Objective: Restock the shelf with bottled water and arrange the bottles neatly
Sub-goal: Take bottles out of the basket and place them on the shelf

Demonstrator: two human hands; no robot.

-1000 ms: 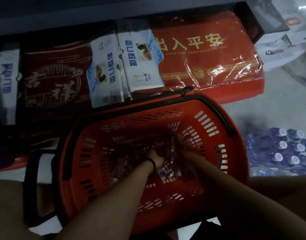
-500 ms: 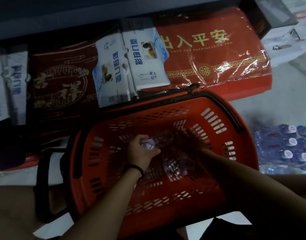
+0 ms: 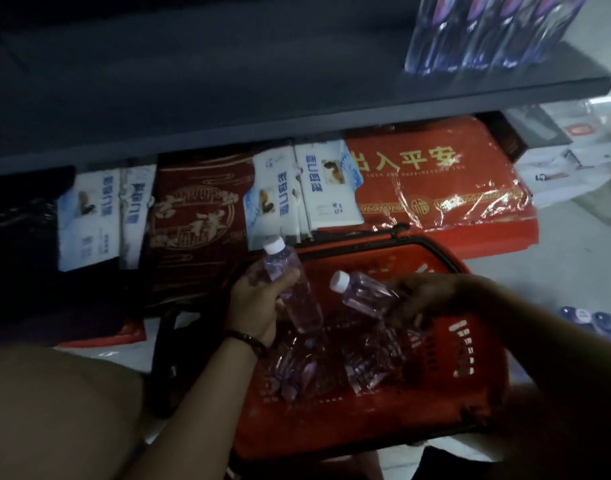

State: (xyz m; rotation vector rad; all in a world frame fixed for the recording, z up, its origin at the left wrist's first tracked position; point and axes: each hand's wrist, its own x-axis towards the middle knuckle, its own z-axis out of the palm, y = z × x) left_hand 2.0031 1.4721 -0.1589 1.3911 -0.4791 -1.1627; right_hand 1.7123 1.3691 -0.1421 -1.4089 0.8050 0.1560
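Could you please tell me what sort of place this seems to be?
Probably a small shop: a red shopping basket, wrapped doormats under a dark shelf, and a pack of bottles standing on that shelf.

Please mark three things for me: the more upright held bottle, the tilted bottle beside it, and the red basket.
upright bottle [image 3: 302, 306]: head view, lower clear body.
tilted bottle [image 3: 364, 294]: head view, clear body just behind the neck.
red basket [image 3: 331, 427]: head view, near wall.

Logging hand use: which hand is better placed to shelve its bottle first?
Probably left: left hand holds its bottle raised, nearly upright; right hand's bottle lies tilted, lower over the basket.
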